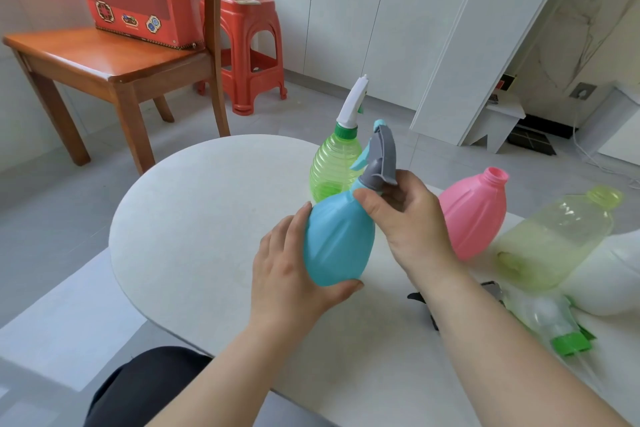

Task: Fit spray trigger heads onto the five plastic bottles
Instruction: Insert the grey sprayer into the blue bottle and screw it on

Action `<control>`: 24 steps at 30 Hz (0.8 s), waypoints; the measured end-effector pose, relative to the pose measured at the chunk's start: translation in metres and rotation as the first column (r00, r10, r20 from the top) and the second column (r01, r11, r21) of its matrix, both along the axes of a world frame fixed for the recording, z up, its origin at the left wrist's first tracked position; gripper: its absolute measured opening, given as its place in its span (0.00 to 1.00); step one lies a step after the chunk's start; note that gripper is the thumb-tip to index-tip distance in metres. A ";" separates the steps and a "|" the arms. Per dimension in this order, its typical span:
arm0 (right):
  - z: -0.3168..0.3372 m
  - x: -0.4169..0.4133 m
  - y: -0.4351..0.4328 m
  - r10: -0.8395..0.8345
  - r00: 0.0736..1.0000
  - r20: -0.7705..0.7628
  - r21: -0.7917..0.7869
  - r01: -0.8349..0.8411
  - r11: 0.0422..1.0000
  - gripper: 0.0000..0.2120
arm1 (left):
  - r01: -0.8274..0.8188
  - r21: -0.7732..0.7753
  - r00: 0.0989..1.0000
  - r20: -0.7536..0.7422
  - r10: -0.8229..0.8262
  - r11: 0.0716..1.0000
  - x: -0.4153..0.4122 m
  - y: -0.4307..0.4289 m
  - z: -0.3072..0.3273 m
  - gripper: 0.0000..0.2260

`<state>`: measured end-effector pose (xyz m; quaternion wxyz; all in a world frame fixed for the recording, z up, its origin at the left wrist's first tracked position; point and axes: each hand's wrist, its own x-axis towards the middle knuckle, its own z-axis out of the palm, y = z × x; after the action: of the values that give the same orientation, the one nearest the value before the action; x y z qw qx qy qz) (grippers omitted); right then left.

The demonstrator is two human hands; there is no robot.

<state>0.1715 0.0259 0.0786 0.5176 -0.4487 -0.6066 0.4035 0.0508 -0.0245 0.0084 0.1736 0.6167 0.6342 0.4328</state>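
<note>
My left hand (287, 274) grips the belly of a blue bottle (337, 239), held tilted above the white table (194, 218). My right hand (405, 218) wraps the bottle's neck, where a grey trigger head (382, 156) with a blue lever sits. Behind it stands a green bottle (332, 166) with a white trigger head (355, 100) on top. A pink bottle (476, 215) with an open neck leans at the right. Beside it a pale yellow bottle (554, 239) lies open-necked. A clear bottle with a green collar (568, 343) lies near my right forearm.
A dark trigger part (420, 302) lies partly hidden under my right forearm. A white rounded object (620, 274) sits at the table's right edge. Beyond the table stand a wooden chair (104, 59) bearing a red box and a red plastic stool (249, 45).
</note>
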 end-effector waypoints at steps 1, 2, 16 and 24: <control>0.002 0.001 0.001 0.048 0.999 0.009 -0.017 -0.048 0.999 0.09 | -0.002 -0.003 1.000 0.005 0.002 1.000 0.001 0.000 0.000 0.47; 0.004 0.003 0.002 0.096 0.995 0.008 -0.037 -0.096 0.995 0.09 | 0.010 -0.006 1.000 0.015 -0.010 1.000 0.000 0.000 0.001 0.46; -0.002 0.020 0.009 0.157 0.973 -0.171 -0.147 -0.183 0.972 0.08 | 0.375 -0.170 0.882 0.368 -0.294 0.911 -0.030 0.010 0.001 0.36; 0.004 0.022 0.011 0.036 0.999 0.009 -0.094 -0.035 0.995 0.06 | 0.220 -0.063 0.958 0.205 -0.203 0.974 -0.007 -0.001 -0.008 0.41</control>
<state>0.1932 0.0369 0.0831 0.4854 -0.4637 -0.5977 0.4384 0.0443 -0.0251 0.0007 0.3067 0.6272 0.5621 0.4434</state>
